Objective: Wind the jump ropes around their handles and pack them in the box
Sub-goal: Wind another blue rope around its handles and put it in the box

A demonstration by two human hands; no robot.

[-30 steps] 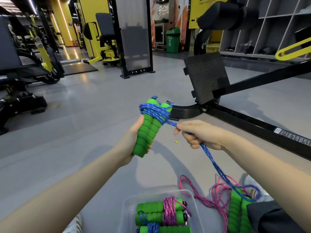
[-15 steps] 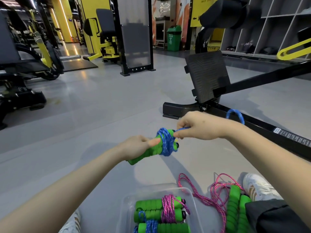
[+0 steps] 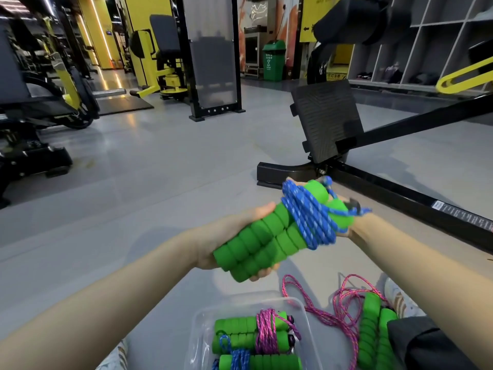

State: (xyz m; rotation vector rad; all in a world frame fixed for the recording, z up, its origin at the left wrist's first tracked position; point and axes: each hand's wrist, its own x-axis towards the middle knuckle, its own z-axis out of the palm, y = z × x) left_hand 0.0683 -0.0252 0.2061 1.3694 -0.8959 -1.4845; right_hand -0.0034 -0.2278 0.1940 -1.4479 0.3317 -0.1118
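Green handles [image 3: 269, 233] bound with blue rope [image 3: 309, 217], tilted above the clear box [image 3: 198, 329].

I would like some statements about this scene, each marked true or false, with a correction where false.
1. The left hand holds a pair of green handles. True.
2. The rope wound on those handles is pink. False: it is the blue rope.
3. The clear box already contains wound ropes. True.
4. The pink rope on the floor is neatly wound. False: it lies loose.
5. The green bin stands beside the box. False: it is far in the background.
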